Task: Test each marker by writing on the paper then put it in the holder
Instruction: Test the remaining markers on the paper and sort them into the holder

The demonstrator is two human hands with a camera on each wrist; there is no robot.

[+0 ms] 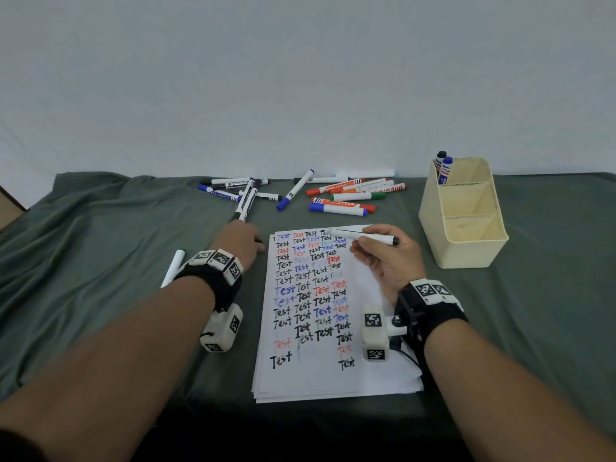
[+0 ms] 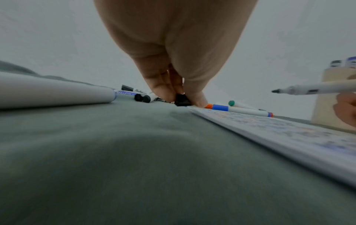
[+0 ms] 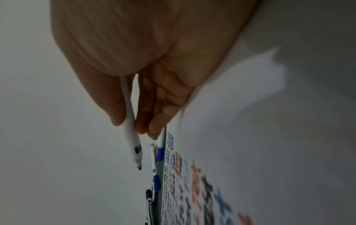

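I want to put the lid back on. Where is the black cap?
The left hand pinches the black cap against the green cloth, beside the paper's far left corner.

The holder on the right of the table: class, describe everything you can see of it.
The holder is a cream box, plastic by its look, open at the top, with two inner dividers making three compartments in a row. It stands upright on the green cloth, right of the paper. Two capped markers, one black-capped and one blue-capped, stand in the far compartment; the other two look empty. Neither hand touches it.

left hand (image 1: 240,241) fingers pinched, right hand (image 1: 388,258) gripping
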